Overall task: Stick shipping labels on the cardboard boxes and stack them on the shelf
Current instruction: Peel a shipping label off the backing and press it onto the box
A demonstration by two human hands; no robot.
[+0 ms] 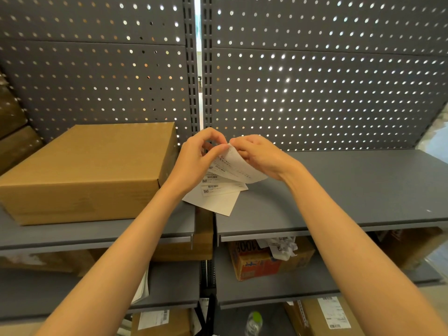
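Both your hands pinch one shipping label [238,163] at its top edge, left hand [197,158] and right hand [258,157] peeling backing, cardboard box [89,166] waiting beside.

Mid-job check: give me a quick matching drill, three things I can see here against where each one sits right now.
Things:
1. plain cardboard box
2. label sheet
3. orange printed carton

Places:
A. lower shelf, right bay
B. top shelf, left bay
C. pinched between left hand and right hand

Pairs: 1-B, 2-C, 3-A
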